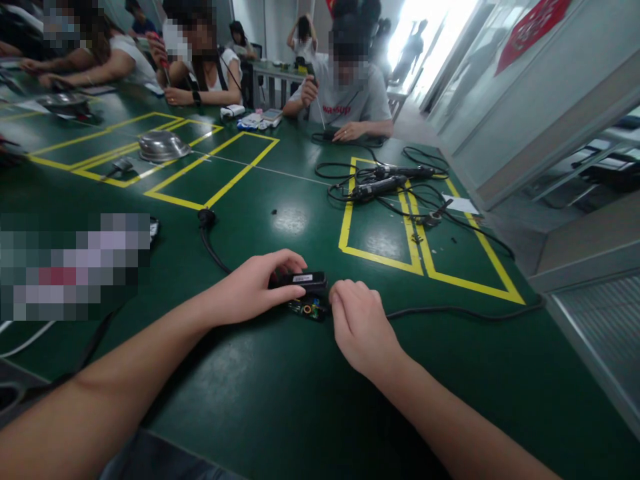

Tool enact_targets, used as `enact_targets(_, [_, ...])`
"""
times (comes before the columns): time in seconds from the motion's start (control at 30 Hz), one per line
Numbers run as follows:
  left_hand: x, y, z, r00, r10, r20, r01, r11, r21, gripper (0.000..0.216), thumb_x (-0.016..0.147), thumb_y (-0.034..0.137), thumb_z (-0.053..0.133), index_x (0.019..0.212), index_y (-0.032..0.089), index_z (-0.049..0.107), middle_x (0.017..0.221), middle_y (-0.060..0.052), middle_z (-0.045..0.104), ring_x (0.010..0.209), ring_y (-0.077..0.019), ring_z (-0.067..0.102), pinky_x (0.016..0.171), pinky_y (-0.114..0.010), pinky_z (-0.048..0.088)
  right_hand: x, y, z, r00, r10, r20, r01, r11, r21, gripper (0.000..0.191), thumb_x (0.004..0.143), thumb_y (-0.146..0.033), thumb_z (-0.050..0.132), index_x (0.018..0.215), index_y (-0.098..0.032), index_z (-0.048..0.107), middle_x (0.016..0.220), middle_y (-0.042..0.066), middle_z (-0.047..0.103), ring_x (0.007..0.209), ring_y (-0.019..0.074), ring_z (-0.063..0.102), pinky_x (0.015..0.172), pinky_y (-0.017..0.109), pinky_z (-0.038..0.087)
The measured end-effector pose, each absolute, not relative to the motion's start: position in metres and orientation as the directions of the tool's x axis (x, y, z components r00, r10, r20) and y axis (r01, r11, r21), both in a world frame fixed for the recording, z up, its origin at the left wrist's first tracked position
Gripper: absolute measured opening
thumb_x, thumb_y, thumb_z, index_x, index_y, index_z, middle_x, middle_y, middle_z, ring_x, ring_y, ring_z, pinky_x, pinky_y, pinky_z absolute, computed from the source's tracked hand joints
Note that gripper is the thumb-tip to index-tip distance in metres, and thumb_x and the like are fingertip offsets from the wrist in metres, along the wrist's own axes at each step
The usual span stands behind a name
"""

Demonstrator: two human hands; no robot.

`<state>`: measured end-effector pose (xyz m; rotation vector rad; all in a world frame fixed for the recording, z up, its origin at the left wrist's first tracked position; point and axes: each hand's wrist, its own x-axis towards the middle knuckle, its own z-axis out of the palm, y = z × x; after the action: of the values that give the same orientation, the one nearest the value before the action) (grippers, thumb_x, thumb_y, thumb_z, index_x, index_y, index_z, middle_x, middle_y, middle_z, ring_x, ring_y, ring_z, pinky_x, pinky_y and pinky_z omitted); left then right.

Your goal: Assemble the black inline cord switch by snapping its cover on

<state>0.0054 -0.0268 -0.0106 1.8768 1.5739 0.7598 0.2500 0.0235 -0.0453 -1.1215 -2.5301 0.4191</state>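
Observation:
My left hand is closed around a black power adapter housing with a pale label on top. Just below the housing, a small circuit board with a copper-coloured coil lies exposed. My right hand is curled at the board's right end. A black cable comes out from behind this hand and runs right to the table edge; its end is hidden by my fingers. On the left, a black plug lies on the table, its cord leading toward my left hand.
Electric screwdrivers with tangled cords and small metal parts lie at the right. A metal bowl stands at the back left on the green table. A co-worker sits opposite, holding a tool. A blurred-out object lies left.

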Motion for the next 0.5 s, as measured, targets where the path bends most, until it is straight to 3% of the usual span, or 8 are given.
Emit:
enact_targets(0.1, [0.003, -0.021, -0.018, -0.002, 0.994, 0.105, 0.807, -0.061, 0.587, 0.023, 0.099, 0.036, 0.074, 0.115, 0.021, 0.069, 0.112, -0.008, 0.078, 0.103, -0.0283, 0.070, 0.095, -0.046, 0.059, 0.252, 0.022, -0.045, -0.635, 0.747, 0.197, 0.646, 0.653, -0.395, 0.032, 0.112, -0.022, 0.040, 0.087, -0.024, 0.059, 0.088, 0.005, 0.065, 0.085, 0.0238, 0.056, 0.079, 0.038, 0.036])
enact_targets(0.2, [-0.002, -0.019, -0.020, 0.050, 0.982, 0.182, 0.858, -0.135, 0.496, 0.009, 0.101, 0.029, 0.068, 0.106, 0.022, 0.068, 0.126, -0.011, 0.077, 0.121, -0.0312, 0.067, 0.107, -0.052, 0.057, 0.256, 0.018, -0.045, -0.648, 0.729, 0.220, 0.655, 0.681, -0.328, 0.031, 0.112, -0.024, 0.043, 0.088, -0.023, 0.062, 0.087, 0.005, 0.064, 0.083, 0.0236, 0.055, 0.078, 0.039, 0.035])
enact_targets(0.3, [-0.005, -0.024, -0.010, 0.071, 0.967, 0.246, 0.906, -0.166, 0.390, 0.020, 0.104, 0.036, 0.066, 0.094, 0.021, 0.072, 0.128, -0.014, 0.072, 0.117, -0.0320, 0.067, 0.105, -0.052, 0.058, 0.263, 0.016, -0.045, -0.655, 0.710, 0.258, 0.673, 0.704, -0.227, 0.029, 0.111, -0.024, 0.045, 0.089, -0.022, 0.064, 0.088, 0.006, 0.063, 0.082, 0.0238, 0.052, 0.076, 0.039, 0.033])
enact_targets(0.4, [-0.001, -0.030, 0.003, 0.142, 0.985, 0.093, 0.937, -0.164, 0.310, 0.039, 0.112, 0.042, 0.055, 0.088, 0.019, 0.076, 0.103, -0.011, 0.071, 0.096, -0.0282, 0.070, 0.089, -0.045, 0.060, 0.266, 0.016, -0.047, -0.659, 0.702, 0.272, 0.678, 0.710, -0.191, 0.029, 0.111, -0.026, 0.047, 0.087, -0.022, 0.064, 0.087, 0.005, 0.060, 0.080, 0.0228, 0.051, 0.074, 0.038, 0.033])
enact_targets(0.5, [0.007, -0.033, 0.006, 0.195, 0.980, -0.028, 0.962, -0.186, 0.199, 0.044, 0.115, 0.040, 0.049, 0.091, 0.017, 0.079, 0.095, -0.012, 0.075, 0.089, -0.0280, 0.071, 0.085, -0.042, 0.059, 0.266, 0.018, -0.048, -0.666, 0.691, 0.282, 0.676, 0.719, -0.162, 0.029, 0.110, -0.027, 0.050, 0.083, -0.023, 0.060, 0.085, 0.005, 0.057, 0.079, 0.0225, 0.051, 0.073, 0.038, 0.033])
